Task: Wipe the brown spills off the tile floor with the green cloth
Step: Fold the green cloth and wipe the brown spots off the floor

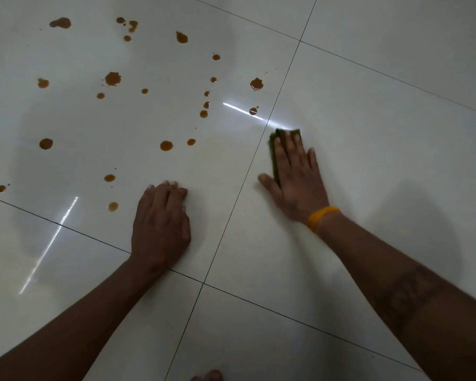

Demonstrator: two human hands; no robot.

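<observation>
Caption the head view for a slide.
Right hand presses green cloth on white tile floor beside brown spills.

The right hand [294, 177] is lying flat on the folded green cloth [274, 152], just right of a grout line on the pale glossy tile floor [368, 119]. The left hand [161, 224] is resting on the neighbouring tile to the left. The scattered brown liquid spills [112, 78] are lying beyond and left of both hands.
</observation>
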